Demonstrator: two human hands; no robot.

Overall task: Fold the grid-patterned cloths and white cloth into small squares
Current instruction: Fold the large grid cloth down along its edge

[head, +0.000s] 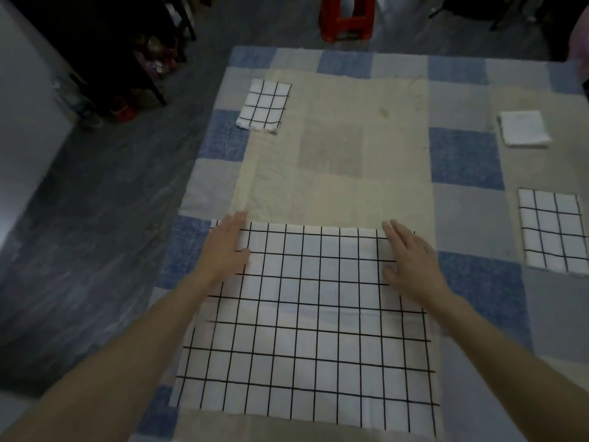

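A large white cloth with a black grid lies spread flat at the near middle of the checked surface. My left hand rests flat on its far left corner, fingers straight. My right hand lies flat on its far right corner, fingers straight too. A folded grid cloth sits at the far left. Another folded grid cloth lies at the right edge. A folded white cloth rests at the far right.
The blue, grey and cream checked sheet covers the work surface, on a grey floor. A red stool stands beyond the far edge. Dark shelving with small items is at the far left.
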